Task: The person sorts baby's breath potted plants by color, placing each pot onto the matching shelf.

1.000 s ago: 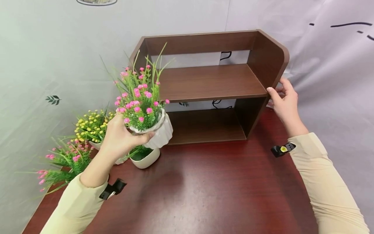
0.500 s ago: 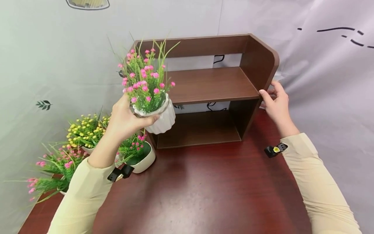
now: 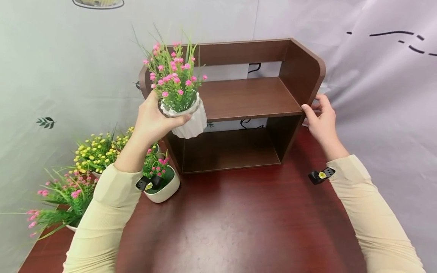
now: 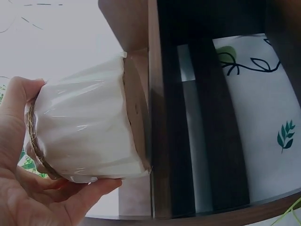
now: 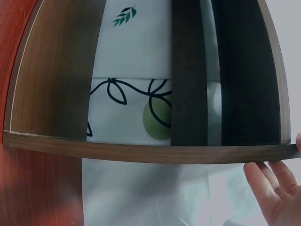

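Note:
In the head view my left hand (image 3: 153, 119) grips a white fluted pot (image 3: 192, 123) with pink flowers (image 3: 174, 77), held up in front of the left part of the brown two-tier shelf (image 3: 252, 96). The left wrist view shows the fingers and thumb round the white pot (image 4: 84, 127), twine at its rim, its base close to the shelf's edge (image 4: 157, 117). My right hand (image 3: 322, 123) holds the shelf's right side panel, thumb at the front edge; in the right wrist view its fingertips (image 5: 268, 165) touch that panel (image 5: 141, 154).
On the red-brown table (image 3: 232, 212), left of the shelf, stand a white oval pot (image 3: 165, 191) with pink flowers, yellow flowers (image 3: 93, 151), and another pink-flowered plant (image 3: 73, 201) at the far left. A patterned cloth (image 3: 68, 76) hangs behind.
My left hand has raised the pot and carried it slightly right, towards the upper tier. My right hand stays at the side panel. The head view has shifted a little.

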`<act>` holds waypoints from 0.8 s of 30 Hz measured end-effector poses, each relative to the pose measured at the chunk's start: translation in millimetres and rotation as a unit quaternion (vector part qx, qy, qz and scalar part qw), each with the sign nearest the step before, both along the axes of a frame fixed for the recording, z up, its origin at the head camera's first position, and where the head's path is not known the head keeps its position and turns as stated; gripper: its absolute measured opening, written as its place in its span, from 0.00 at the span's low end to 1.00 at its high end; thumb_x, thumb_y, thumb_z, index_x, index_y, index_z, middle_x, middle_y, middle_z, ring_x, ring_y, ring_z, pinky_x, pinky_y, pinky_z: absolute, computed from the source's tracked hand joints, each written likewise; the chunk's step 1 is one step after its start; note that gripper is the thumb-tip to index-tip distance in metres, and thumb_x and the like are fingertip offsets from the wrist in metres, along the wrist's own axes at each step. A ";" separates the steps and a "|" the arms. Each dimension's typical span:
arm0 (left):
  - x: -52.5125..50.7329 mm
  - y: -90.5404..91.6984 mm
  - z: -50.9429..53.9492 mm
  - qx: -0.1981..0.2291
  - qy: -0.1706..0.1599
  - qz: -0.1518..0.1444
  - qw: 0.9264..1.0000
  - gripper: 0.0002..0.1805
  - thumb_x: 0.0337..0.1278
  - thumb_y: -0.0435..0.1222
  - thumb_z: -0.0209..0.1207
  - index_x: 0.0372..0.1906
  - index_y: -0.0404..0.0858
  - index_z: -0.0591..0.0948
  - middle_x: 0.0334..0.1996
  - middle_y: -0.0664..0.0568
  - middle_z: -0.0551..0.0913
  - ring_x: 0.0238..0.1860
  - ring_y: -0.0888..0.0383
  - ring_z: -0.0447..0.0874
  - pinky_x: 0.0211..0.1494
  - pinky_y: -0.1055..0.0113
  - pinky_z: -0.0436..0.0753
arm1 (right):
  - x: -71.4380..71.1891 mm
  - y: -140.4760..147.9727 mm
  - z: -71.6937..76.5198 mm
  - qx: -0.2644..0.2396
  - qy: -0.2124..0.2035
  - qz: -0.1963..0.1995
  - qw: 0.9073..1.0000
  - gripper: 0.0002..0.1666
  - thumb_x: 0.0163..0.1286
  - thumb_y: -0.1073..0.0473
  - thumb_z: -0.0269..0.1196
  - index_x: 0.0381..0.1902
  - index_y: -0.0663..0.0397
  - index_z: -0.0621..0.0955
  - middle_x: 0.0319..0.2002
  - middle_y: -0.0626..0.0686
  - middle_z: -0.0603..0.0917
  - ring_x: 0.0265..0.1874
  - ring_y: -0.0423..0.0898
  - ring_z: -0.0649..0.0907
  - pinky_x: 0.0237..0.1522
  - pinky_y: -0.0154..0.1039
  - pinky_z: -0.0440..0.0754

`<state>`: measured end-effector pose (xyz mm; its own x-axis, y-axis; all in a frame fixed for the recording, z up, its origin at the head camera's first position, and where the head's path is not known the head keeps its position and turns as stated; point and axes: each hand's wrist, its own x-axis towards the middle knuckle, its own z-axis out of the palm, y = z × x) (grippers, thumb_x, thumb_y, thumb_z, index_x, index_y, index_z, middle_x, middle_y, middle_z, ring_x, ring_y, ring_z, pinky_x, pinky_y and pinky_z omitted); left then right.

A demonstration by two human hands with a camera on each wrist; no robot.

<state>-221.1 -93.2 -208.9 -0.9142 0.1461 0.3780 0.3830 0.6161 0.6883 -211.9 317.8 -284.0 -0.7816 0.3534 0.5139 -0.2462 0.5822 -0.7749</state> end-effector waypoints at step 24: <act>-35.4 27.8 -13.3 0.062 -0.025 0.032 0.997 0.47 0.40 0.48 0.70 0.64 0.37 0.58 0.60 0.42 0.68 0.55 0.50 0.71 0.56 0.55 0.71 | -2.7 1.6 -3.8 -0.014 0.002 0.003 1.000 0.19 0.67 0.59 0.60 0.54 0.60 0.74 0.27 0.35 0.72 0.22 0.26 0.77 0.22 0.18 0.75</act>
<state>-256.5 -65.4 -222.2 -0.9387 0.0413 0.3422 0.3076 0.5482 0.7777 -214.6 319.5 -287.7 -0.7817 0.3632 0.5070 -0.2520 0.5596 -0.7895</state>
